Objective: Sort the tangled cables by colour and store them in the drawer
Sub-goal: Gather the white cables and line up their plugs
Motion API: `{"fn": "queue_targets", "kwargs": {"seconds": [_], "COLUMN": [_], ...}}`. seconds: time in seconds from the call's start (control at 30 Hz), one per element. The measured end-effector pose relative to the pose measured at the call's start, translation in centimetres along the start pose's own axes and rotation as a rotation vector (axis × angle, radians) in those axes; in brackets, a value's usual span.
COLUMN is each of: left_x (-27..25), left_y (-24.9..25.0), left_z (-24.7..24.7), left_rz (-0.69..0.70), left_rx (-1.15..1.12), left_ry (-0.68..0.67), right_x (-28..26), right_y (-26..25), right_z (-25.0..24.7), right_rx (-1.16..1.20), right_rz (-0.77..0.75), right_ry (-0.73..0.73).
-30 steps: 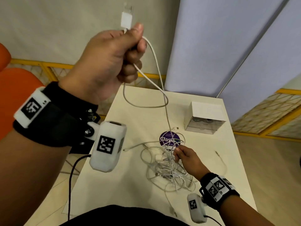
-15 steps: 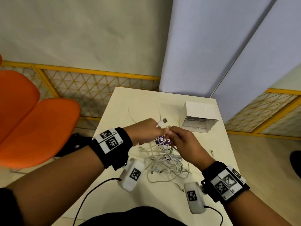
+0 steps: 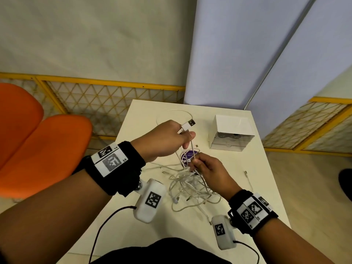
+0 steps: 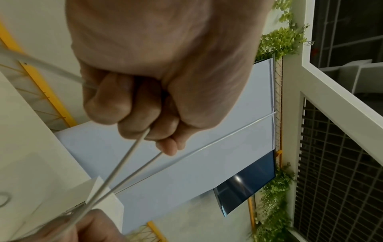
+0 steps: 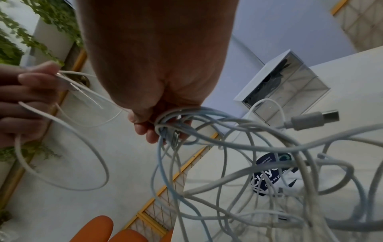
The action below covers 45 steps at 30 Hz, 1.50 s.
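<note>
Head cam: my left hand [image 3: 167, 141] is gripping one thin white USB cable [image 3: 187, 125] near its plug, upper middle of frame, keeping it taut while my right hand [image 3: 207, 168] is pinching the white cable tangle [image 3: 190, 187] at centre, probably pinning the knot. One small white drawer box with clear fronts [image 3: 231, 135] is sitting upper right.

Left wrist cam: fist is curling tight around the cable, two strands [image 4: 124, 163] running out lower left.

Right wrist cam: fingertips [image 5: 149, 131] are clamping several loops; can't count the cables.
</note>
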<state>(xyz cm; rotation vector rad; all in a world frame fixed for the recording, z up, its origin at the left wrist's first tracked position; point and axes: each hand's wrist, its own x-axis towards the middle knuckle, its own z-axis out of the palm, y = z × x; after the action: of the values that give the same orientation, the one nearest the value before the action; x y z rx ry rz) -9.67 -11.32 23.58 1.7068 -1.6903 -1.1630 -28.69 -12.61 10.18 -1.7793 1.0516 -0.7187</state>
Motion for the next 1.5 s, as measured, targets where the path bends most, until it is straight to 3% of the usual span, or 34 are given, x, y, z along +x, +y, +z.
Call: {"fn": "queue_targets", "kwargs": {"seconds": [0.13, 0.27, 0.37, 0.5, 0.7, 1.03, 1.33, 1.5], "left_x": [-0.5, -0.6, -0.3, 0.2, 0.8, 1.0, 0.9, 1.0], "left_y": [0.0, -0.3, -1.0, -2.2, -3.3, -3.5, -3.1, -3.2], "left_z": [-0.4, -0.7, -1.0, -0.9, 0.2, 1.5, 1.3, 1.0], "left_rz": [0.016, 0.006, -0.029, -0.089, -0.118, -0.100, -0.059, -0.056], "left_rx": [-0.037, -0.061, -0.102, -0.182, -0.291, -0.334, -0.379, -0.396], "left_ry": [0.017, 0.042, 0.065, 0.082, 0.046, -0.091, -0.225, -0.202], "right_x": [0.3, 0.9, 0.5, -0.2, -0.2, 0.1, 0.3, 0.1], "right_y": [0.6, 0.7, 1.0, 1.8, 2.6, 2.1, 1.5, 1.7], "right_z": [0.6, 0.9, 1.1, 1.1, 1.7, 2.7, 3.2, 3.3], "right_rx": [-0.008, 0.009, 0.096, 0.147, 0.076, 0.075, 0.328, 0.488], "right_rz": [-0.011, -0.039, 0.025, 0.173, 0.255, 0.276, 0.469, 0.511], "right_ry": [0.019, 0.167, 0.200, 0.101, -0.143, -0.233, -0.273, -0.310]}}
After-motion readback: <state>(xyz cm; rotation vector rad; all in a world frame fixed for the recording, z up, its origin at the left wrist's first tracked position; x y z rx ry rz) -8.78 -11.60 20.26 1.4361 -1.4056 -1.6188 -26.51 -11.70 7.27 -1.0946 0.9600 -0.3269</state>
